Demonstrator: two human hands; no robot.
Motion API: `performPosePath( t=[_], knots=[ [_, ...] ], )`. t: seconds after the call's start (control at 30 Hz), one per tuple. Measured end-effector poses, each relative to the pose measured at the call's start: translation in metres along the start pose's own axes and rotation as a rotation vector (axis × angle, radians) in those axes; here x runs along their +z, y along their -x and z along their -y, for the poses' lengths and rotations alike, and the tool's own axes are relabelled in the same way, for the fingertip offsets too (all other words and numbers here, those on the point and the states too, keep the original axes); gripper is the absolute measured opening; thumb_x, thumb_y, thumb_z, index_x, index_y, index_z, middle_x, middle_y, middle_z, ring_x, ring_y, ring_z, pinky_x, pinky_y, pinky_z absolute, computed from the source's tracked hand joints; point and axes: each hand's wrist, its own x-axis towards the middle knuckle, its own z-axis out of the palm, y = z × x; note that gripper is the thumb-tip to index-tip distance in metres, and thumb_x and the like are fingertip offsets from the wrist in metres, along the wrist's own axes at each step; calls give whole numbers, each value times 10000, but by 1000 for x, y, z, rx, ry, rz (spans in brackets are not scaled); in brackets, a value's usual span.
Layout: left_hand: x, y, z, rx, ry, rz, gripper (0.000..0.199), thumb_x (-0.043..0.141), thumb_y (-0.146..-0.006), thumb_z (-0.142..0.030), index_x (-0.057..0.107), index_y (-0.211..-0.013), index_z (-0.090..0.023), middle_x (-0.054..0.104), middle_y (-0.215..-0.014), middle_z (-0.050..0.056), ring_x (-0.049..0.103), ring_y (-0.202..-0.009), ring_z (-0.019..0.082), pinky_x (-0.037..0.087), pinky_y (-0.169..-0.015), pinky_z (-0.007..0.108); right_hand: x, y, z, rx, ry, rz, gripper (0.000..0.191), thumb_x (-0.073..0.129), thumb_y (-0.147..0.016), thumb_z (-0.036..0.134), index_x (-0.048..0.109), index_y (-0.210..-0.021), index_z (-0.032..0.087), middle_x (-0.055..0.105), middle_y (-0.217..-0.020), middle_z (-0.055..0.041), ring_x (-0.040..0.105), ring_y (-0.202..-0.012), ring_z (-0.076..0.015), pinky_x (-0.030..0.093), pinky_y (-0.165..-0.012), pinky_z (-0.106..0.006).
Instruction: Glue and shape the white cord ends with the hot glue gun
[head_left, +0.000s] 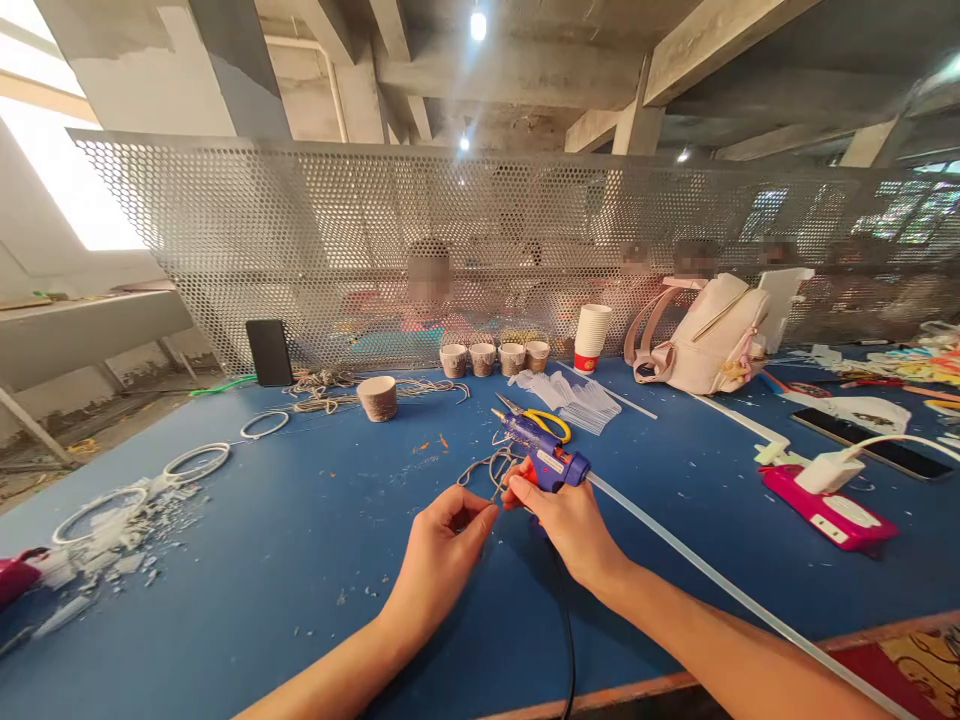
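Centrally on the blue bench (300, 560): right hand (571, 520) wrapped around the blue glue gun (551, 462), fingers closed on its grip; left hand (439, 555) pinching thin cord (487, 470) just beside the nozzle. Cord likely limp and light — best held close to the working point. Gun rigid, trailing a stiff clear glue stick (712, 580) toward the near edge. Open room leftward; scissors (544, 418) close behind.
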Motion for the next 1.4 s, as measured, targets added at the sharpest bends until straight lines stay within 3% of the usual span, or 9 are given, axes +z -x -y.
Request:
performPosePath(
  t=[0.17, 0.33, 0.5, 0.67, 0.77, 0.87, 1.0, 1.17, 1.4],
  knots=[
    [-1, 0, -5, -74, 80, 56, 270, 620, -720, -419, 570, -655, -162, 419, -414, -76, 362, -370, 70, 291, -390, 199, -5, -5, -2, -32, -54, -77, 229, 643, -764, 401, 553, -710, 198, 536, -506, 55, 535, -478, -128, 464, -539, -261],
    [-1, 1, -8, -112, 180, 118, 293, 652, -702, -434, 580, -654, -154, 442, -439, -71, 393, -353, 68, 311, -381, 200, -5, -4, -1, -32, -103, 57, 214, 679, -740, 378, 612, -821, 192, 654, -741, -5, 568, -540, -131, 475, -565, -273],
    [-2, 2, -9, -147, 283, 220, 283, 653, -721, -417, 607, -669, -142, 497, -489, -40, 464, -401, 93, 402, -426, 226, -5, -5, -1, -1, -154, 68, 208, 706, -715, 379, 639, -734, 183, 653, -656, 4, 590, -557, -138, 484, -587, -274],
    [-6, -2, -10, -151, 336, 187, 260, 659, -725, -372, 581, -625, -146, 533, -574, -11, 522, -514, 116, 486, -526, 257, -8, -10, -2, 72, -254, 65, 221, 742, -675, 362, 657, -713, 162, 660, -636, -2, 600, -563, -130, 485, -571, -254],
    [-8, -3, -12, -156, 310, 210, 254, 671, -711, -386, 590, -670, -149, 559, -630, 0, 554, -578, 132, 512, -568, 277, -7, -10, 1, 78, -270, 51, 213, 759, -653, 339, 652, -692, 159, 660, -640, 1, 602, -566, -124, 505, -575, -250],
    [-7, -1, -12, -135, 178, 249, 253, 705, -671, -372, 582, -727, -158, 562, -555, -27, 564, -502, 127, 491, -526, 260, -5, -9, 3, 48, -248, 35, 213, 762, -642, 335, 650, -685, 160, 657, -639, 3, 605, -560, -126, 526, -580, -258],
    [-4, 2, -10, -122, 71, 210, 231, 652, -711, -384, 565, -731, -171, 540, -454, -52, 540, -390, 125, 449, -438, 244, -5, -9, 6, 25, -226, 14, 212, 755, -644, 343, 648, -686, 164, 659, -637, 1, 624, -575, -140, 539, -582, -268],
    [-4, 1, -9, -97, 92, 179, 265, 612, -757, -417, 580, -704, -159, 543, -469, -40, 536, -391, 115, 442, -458, 239, -6, -9, 9, -11, -187, -32, 229, 751, -635, 366, 637, -690, 176, 674, -646, 1, 638, -583, -153, 543, -582, -283],
    [-11, -3, -10, -284, 315, 303, 297, 628, -752, -416, 634, -817, -127, 613, -653, 42, 569, -550, 140, 500, -479, 254, -10, -16, 6, -79, -163, -87, 206, 748, -618, 331, 618, -684, 185, 651, -593, 21, 627, -543, -153, 547, -572, -290]
  ],
)
